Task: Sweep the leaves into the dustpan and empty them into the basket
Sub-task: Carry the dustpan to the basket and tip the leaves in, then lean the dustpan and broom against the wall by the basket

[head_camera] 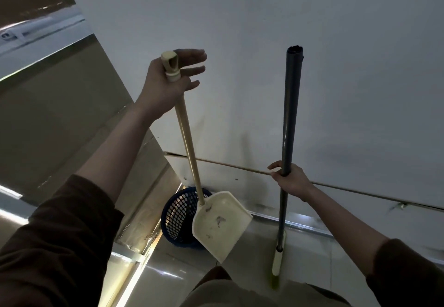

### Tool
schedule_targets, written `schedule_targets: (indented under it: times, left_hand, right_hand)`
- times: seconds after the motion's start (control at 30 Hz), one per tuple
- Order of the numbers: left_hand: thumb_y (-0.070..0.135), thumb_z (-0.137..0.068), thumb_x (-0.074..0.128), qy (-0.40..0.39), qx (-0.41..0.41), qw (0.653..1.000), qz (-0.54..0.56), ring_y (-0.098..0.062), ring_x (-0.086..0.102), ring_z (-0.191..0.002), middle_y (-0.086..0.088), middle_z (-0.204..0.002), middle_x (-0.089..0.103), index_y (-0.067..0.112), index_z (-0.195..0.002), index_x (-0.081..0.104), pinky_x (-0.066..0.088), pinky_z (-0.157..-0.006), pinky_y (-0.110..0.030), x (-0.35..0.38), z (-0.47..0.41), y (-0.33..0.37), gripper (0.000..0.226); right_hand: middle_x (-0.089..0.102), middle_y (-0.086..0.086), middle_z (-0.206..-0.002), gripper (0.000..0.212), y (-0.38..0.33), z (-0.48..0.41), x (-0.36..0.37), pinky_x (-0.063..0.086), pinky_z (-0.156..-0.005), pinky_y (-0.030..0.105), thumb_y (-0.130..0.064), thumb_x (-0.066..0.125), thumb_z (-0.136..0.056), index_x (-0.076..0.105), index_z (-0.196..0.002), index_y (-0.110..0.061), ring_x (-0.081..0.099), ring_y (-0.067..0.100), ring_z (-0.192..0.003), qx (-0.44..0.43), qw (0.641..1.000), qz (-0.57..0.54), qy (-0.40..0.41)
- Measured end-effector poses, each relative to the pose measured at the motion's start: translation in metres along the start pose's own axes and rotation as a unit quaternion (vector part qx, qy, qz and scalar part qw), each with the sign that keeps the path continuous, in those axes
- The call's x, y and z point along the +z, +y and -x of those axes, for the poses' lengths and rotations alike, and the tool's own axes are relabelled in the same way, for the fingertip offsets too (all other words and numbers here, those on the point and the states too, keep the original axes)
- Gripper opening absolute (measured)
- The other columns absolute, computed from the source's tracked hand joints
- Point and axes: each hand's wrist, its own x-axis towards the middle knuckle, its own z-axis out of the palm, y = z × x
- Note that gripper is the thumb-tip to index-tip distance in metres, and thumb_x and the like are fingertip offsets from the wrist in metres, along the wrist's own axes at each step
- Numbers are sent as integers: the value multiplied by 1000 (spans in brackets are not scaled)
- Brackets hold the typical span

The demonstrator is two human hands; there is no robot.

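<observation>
Right grip closed round broom pole, right of basket; broom head on floor. Left grip holds dustpan handle top, fingers splayed straight. Dustpan hangs tilted, overlapping blue basket right side, few bits inside. Wall behind basket.

Worn on the head, the single wide-angle camera looks forward and down, close to a white wall and glossy floor.

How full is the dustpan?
Nearly empty. Only a few small dark scraps lie in the cream dustpan, which hangs in front of the blue basket.
</observation>
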Motion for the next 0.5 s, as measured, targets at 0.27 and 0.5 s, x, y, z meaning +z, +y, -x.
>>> schedule_targets:
  times: [0.27,0.5]
  left_hand:
    - [0,-87,47,-138,-61,988,13,-14,62,-115,7,-125,64,34,-129,55,55,-88,-41,31,2,-34,54]
    - [5,-93,55,-245,-116,963,1,-4,59,-116,9,-131,59,34,-139,44,52,-89,-21,69,25,-74,55]
  right_hand:
    - [54,-1,-68,11,17,14,-32,42,-53,18,-18,61,-94,68,-102,-22,52,11,-58,31,999,6,38]
    - [57,0,-70,12,21,18,-40,43,-51,14,-19,60,-95,67,-103,-22,53,10,-61,55,997,-5,61]
